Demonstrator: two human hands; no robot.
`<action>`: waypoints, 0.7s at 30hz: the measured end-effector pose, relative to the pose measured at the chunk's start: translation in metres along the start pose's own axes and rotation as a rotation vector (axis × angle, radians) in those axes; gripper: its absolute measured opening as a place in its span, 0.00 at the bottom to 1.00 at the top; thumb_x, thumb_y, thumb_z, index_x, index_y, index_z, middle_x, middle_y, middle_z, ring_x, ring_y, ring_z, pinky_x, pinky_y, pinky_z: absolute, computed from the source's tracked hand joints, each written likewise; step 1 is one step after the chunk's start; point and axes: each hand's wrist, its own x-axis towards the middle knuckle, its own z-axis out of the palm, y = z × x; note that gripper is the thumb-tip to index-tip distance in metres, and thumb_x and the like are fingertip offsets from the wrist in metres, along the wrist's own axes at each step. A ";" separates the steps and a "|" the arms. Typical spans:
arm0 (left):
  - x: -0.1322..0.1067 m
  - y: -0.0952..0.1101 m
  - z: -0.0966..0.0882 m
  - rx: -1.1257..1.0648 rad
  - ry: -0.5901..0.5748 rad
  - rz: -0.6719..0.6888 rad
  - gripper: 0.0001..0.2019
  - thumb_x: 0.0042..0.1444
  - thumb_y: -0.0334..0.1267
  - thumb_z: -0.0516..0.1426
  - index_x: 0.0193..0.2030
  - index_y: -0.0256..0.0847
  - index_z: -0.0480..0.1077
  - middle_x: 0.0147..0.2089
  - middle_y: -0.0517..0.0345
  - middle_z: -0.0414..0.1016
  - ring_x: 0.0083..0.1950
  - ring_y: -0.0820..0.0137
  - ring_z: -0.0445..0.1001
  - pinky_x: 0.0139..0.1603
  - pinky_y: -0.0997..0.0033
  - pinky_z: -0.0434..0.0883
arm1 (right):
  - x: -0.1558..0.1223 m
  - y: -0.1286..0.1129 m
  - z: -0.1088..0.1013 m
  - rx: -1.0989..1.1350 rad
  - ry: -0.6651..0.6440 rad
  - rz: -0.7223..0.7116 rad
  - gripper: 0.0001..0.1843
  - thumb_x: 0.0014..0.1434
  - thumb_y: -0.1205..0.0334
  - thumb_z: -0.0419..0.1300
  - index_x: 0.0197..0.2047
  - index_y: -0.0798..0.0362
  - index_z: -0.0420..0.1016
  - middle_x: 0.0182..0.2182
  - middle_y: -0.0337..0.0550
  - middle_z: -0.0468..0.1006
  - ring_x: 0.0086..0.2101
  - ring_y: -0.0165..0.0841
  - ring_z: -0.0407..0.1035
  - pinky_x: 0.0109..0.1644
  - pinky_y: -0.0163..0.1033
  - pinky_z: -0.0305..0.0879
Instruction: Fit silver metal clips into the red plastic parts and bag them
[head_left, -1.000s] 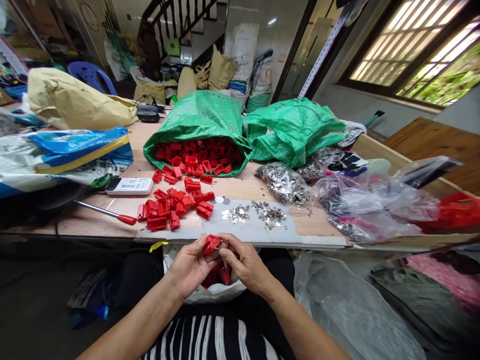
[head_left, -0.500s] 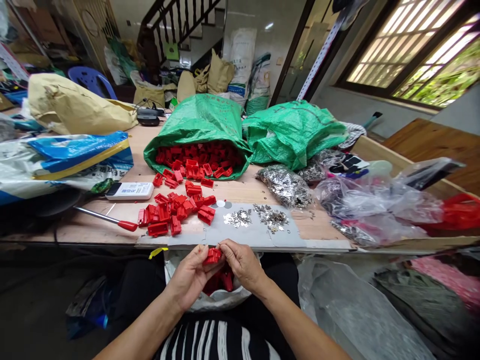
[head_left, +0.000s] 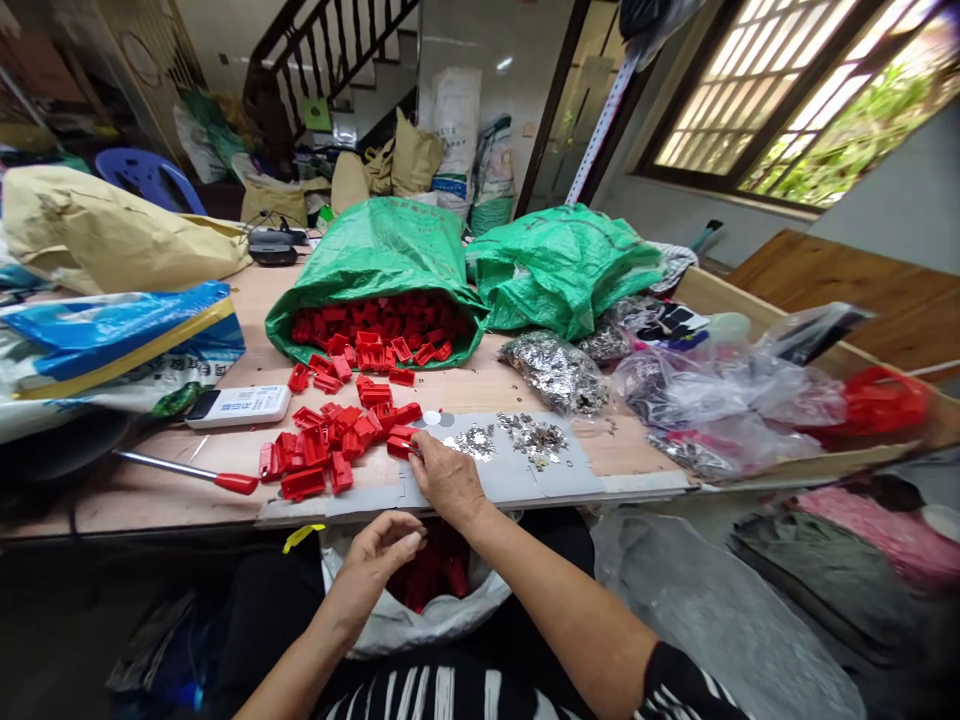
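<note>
From my remote seat I watch the head view and find the two hands parted, where half a second ago they met around one red part above the white sack in the lap. The right hand now reaches forward over the table's near edge, its thumb and fingertips at a red part on the right side of the loose red pile; I cannot tell whether those fingers have closed on it. The left hand stays back above the sack's mouth, fingers loosely bent, and I see nothing between them. The part both hands shared before has left them, and I cannot tell where it is now; more red parts show inside the sack. My whole view has shifted too: the table and what lies on it sit further left in the picture, and a striped sleeve has come into sight on the right arm. The rest of the layout matches the earlier frame: the green sack lies with its mouth full of red parts toward me, two small heaps of metal pieces rest on the grey sheet, and the red-handled tool lies left of the pile.
</note>
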 end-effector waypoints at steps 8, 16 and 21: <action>0.000 0.019 -0.004 -0.334 0.105 -0.076 0.14 0.49 0.44 0.64 0.37 0.40 0.68 0.37 0.53 0.78 0.38 0.65 0.79 0.32 0.74 0.74 | -0.018 0.012 -0.021 0.351 0.037 0.040 0.07 0.58 0.67 0.53 0.41 0.51 0.67 0.29 0.35 0.75 0.29 0.28 0.69 0.34 0.30 0.58; 0.001 0.023 0.006 -0.365 -0.221 -0.347 0.15 0.55 0.37 0.61 0.49 0.40 0.67 0.39 0.48 0.78 0.28 0.72 0.78 0.26 0.80 0.72 | -0.049 0.041 -0.047 0.621 -0.311 -0.187 0.07 0.57 0.67 0.58 0.40 0.52 0.72 0.29 0.34 0.76 0.29 0.26 0.68 0.33 0.28 0.60; -0.001 0.023 0.014 -0.434 -0.191 -0.374 0.29 0.53 0.34 0.63 0.60 0.47 0.59 0.42 0.51 0.77 0.36 0.67 0.81 0.37 0.72 0.77 | -0.025 0.087 -0.056 0.151 -0.016 0.070 0.12 0.61 0.69 0.53 0.46 0.54 0.73 0.41 0.44 0.77 0.41 0.33 0.70 0.45 0.35 0.63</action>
